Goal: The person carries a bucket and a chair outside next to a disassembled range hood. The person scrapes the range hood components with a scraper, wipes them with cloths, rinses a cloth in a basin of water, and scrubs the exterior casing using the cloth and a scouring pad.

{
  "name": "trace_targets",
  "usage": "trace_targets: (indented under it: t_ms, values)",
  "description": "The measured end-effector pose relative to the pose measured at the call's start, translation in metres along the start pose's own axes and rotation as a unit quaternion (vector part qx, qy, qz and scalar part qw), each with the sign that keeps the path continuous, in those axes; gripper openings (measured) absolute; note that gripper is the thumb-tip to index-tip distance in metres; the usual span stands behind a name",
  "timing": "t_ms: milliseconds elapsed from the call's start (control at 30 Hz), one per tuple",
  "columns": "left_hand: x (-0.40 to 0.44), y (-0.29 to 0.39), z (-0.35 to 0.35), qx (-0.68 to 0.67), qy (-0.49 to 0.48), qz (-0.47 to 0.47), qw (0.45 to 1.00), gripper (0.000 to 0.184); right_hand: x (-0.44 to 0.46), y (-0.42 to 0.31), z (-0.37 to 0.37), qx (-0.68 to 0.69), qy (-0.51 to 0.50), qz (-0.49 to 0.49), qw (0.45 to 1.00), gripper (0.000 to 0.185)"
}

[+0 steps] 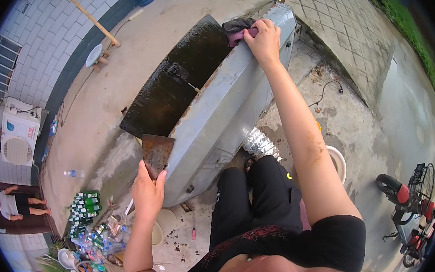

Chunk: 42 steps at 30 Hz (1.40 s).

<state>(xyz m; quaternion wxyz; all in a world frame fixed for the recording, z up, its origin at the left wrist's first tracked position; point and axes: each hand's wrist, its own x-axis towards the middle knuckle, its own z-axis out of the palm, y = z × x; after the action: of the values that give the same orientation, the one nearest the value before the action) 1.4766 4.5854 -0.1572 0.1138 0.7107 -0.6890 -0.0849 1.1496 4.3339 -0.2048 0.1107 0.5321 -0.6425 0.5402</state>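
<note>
A metal range hood lies tilted in front of me, its dark cavity coated with brown grease. Inside the cavity sits a small black fitting. My left hand is closed around a rusty, wide-bladed scraper, held blade up by the hood's near left corner. At the far end, my right hand grips a dirty purple rag against the hood's rim. A crumpled silver foil duct comes from beneath the hood, beside my knees.
A screwdriver lies on the concrete among dark scraps. Green bottles and plastic litter are piled at left. A broom, a stool and a person are farther off; an electric bike stands at right.
</note>
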Motion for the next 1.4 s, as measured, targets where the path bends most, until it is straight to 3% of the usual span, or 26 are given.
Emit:
trace_targets:
  t_ms: [133,233,333,433,733,800,900,1000,1100,1167,1200,1267,1400]
  values:
    - [0.000,-0.006,0.002,0.022,-0.004,-0.024,0.999,0.057,-0.028,-0.034,-0.025,0.071,-0.021,0.032,0.997,0.018]
    - [0.000,-0.002,0.004,0.031,0.005,-0.031,0.999,0.055,-0.102,-0.109,-0.078,0.159,-0.111,-0.011,0.981,0.019]
    - [-0.002,0.003,0.001,0.049,0.011,-0.035,0.998,0.054,-0.168,-0.152,-0.102,0.171,-0.151,-0.111,0.967,0.041]
    - [-0.002,0.001,0.004,0.065,0.020,-0.024,0.997,0.054,-0.169,-0.124,-0.083,0.194,-0.145,-0.079,0.967,0.049]
    - [0.005,0.006,0.004,0.087,0.003,-0.028,0.996,0.053,-0.048,0.007,-0.011,0.130,0.067,0.044,0.988,0.031]
    - [0.004,0.008,0.005,0.083,0.010,-0.026,0.996,0.053,-0.014,0.039,-0.001,0.079,0.078,0.068,0.992,0.031]
    - [0.004,0.005,0.007,0.084,0.021,-0.025,0.996,0.054,0.013,0.059,-0.005,0.194,0.030,0.142,0.970,0.037]
    - [0.000,0.002,0.005,0.083,0.022,-0.027,0.996,0.054,-0.025,-0.002,-0.060,0.267,0.078,0.110,0.954,0.041]
    - [0.000,0.002,0.005,0.079,0.011,-0.045,0.996,0.055,-0.109,-0.075,-0.099,0.284,0.027,0.074,0.955,0.046]
    - [0.001,0.005,0.005,0.084,0.012,-0.045,0.995,0.055,-0.173,-0.102,-0.100,0.280,-0.074,0.071,0.954,0.057]
    - [0.000,0.006,0.005,0.088,0.019,-0.042,0.995,0.056,-0.198,-0.107,-0.095,0.254,-0.114,0.044,0.959,0.064]
    - [-0.001,0.003,0.006,0.099,0.035,-0.025,0.994,0.056,-0.213,-0.104,-0.076,0.270,-0.047,0.070,0.959,0.068]
    - [-0.002,-0.003,0.009,0.101,0.042,-0.006,0.994,0.060,-0.162,-0.048,-0.040,0.188,-0.014,0.108,0.976,0.053]
